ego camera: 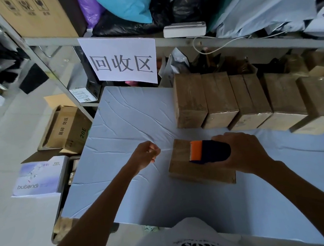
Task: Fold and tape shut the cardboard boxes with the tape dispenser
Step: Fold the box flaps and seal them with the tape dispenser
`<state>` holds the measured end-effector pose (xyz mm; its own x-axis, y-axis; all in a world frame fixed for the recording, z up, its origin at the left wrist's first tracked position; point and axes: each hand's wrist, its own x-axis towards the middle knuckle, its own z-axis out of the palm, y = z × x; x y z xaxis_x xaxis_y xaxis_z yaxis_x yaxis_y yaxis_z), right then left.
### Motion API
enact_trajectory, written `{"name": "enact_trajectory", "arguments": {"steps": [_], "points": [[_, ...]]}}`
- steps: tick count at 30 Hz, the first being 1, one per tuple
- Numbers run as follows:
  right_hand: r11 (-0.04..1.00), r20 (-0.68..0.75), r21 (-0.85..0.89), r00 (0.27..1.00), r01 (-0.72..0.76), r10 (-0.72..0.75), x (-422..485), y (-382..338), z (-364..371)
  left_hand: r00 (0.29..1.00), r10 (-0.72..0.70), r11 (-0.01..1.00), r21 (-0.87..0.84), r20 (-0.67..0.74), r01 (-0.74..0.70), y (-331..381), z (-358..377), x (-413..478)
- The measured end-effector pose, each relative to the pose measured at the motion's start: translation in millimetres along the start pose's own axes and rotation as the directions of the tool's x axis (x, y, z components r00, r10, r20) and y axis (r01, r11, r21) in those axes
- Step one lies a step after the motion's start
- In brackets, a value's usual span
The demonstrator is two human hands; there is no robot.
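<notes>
While the right hand [245, 153] grips the tape dispenser [210, 151] on the box [198, 175], the left hand [146, 155] sits curled beside it, steadying nothing; the box could slide and skew the tape.

My head view is dim and cool, tinted blue. Light is soft and even, leaving only faint shadows beneath the row of boxes [252, 100] on the table [130, 121]. The paper sign [120, 62] reads sharp at centre. The dark body of the tape dispenser [215, 151] loses all detail. Toward the edges the shelf rail [257, 42] bows, and corners smear.
</notes>
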<state>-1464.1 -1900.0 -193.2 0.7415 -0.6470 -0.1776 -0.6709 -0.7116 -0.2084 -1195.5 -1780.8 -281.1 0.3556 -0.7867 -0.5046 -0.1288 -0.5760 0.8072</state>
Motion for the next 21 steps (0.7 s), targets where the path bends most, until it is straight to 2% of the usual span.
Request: {"name": "enact_trajectory", "arguments": {"steps": [8, 10, 12, 14, 16, 18, 19, 21], "points": [[1.0, -0.007, -0.006, 1.0, 0.007, -0.007, 4, -2, 2, 0.997, -0.053, 0.997, 0.052, 0.054, 0.051, -3, 28, -2], [1.0, 0.003, -0.016, 1.0, 0.002, -0.002, 7, -4, 1, 0.996, -0.088, 0.995, 0.042, 0.018, 0.087, -1, 35, -1], [0.999, 0.014, -0.038, 1.0, 0.001, 0.0, 9, -4, 1, 0.996, -0.083, 0.982, 0.167, -0.035, 0.087, 2, 33, -1], [0.998, 0.013, -0.062, 1.0, 0.003, -0.002, 10, -4, 2, 0.991, -0.012, 0.96, 0.276, -0.133, 0.049, 5, 27, -3], [0.998, 0.007, -0.07, 1.0, 0.005, -0.005, 11, -6, 3, 0.979, 0.028, 0.989, 0.15, -0.2, 0.003, 13, 27, -7], [0.998, 0.004, -0.069, 1.0, 0.0, 0.001, 12, -8, 3, 0.993, -0.009, 1.0, -0.002, -0.115, 0.009, 28, 34, -11], [0.998, 0.009, -0.068, 1.0, -0.006, 0.007, 12, -9, 3, 0.998, -0.022, 1.0, -0.015, -0.056, 0.021, 34, 40, -12], [0.998, 0.015, -0.06, 1.0, -0.014, 0.015, 12, -10, 2, 1.0, -0.006, 0.994, 0.109, -0.01, 0.007, 43, 48, -13]]}}
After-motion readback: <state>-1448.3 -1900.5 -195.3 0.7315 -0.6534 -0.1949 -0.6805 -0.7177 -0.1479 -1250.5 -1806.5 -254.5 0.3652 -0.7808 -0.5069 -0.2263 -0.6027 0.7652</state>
